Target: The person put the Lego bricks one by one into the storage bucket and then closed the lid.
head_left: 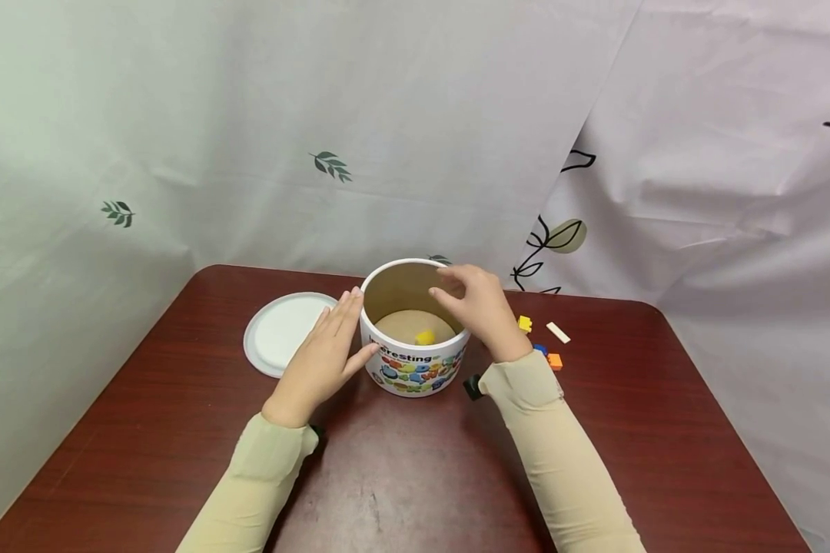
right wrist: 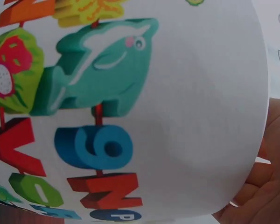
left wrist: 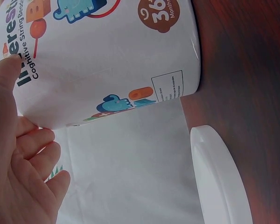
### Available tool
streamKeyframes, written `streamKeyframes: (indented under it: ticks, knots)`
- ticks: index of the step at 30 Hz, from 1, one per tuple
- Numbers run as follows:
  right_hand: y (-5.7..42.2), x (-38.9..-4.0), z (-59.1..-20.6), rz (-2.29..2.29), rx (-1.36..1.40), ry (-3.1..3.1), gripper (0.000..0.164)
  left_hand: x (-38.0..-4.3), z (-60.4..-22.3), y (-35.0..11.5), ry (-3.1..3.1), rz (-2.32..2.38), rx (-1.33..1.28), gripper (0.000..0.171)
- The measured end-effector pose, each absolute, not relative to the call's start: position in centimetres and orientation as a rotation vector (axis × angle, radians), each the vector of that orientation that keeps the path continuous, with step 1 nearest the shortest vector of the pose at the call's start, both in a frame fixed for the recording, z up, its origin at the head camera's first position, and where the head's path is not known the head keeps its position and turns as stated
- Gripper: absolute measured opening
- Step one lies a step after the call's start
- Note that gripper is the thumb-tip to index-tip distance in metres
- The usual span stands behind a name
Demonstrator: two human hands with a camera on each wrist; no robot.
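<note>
L hand [head_left: 321, 363] touches tub [head_left: 418, 376], fingers straight; R hand [head_left: 483, 309] half open w/ nothing. Tub might slide if pushed hard.

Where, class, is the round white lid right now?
In the head view, the round white lid lies on the dark red table, left of the printed white cylindrical tub; the left wrist view shows its edge at lower right.

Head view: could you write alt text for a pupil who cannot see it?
A person's left grip touches an open white tub with a yellow piece inside; the right grip is at its right side. On the dark red table, a white lid lies left, small loose pieces right.
</note>
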State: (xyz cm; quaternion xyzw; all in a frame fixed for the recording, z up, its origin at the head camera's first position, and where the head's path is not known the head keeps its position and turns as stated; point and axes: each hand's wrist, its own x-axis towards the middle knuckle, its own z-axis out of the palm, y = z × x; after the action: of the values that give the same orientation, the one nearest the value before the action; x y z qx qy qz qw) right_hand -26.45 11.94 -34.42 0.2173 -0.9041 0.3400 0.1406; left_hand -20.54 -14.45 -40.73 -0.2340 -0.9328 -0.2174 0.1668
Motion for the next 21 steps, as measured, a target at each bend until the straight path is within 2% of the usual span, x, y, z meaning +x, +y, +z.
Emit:
streamKeyframes:
  ticks: [9, 21]
  knots:
    - [13.4, -25.6, -34.1, 1.02, 0.654, -2.38, 0.018, -20.6, -40.8, -14.4, -2.636, -0.626, -0.674, 0.084]
    - [18.8, -23.8, -34.8, 0.98, 0.55, -2.321, 0.018, -20.9, -41.0, -14.0, -2.621, -0.619, -0.688, 0.083]
